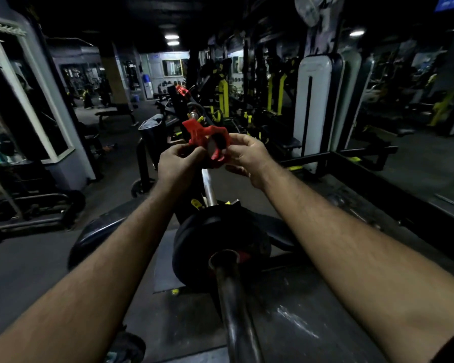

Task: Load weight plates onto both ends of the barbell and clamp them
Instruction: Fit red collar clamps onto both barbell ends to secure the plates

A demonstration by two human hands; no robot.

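Both hands are raised in front of the person, out over the barbell [209, 188], and share a red collar clamp [207, 142]. The left hand [177, 161] pinches the clamp's near-left edge between curled fingers; the right hand [243, 155] closes on its right side, thumb underneath and fingers over the top. The clamp's lever wing stands up and to the left, above the left hand, and its bore faces the person. This two-handed hold probably serves to spread or orient the clamp so that the bore can line up with a sleeve; whether the lever is released cannot be told.

Below the hands and nearer the body, black weight plates [220, 247] sit on the near end of the barbell, whose open sleeve end [223, 259] projects towards the camera between the forearms. A trace of red shows at the plates' hub, just beside the sleeve; it may be a clamp already fitted, but the dim light leaves this uncertain. The bare bar shaft runs from the plates away under the hands.

Beyond the hands, a second red object [182, 91] shows near the far end of the bar; its nature is unclear. The far plates are not discernible.

Judged stage: near end loaded; the clamp in hand awaits fitting.
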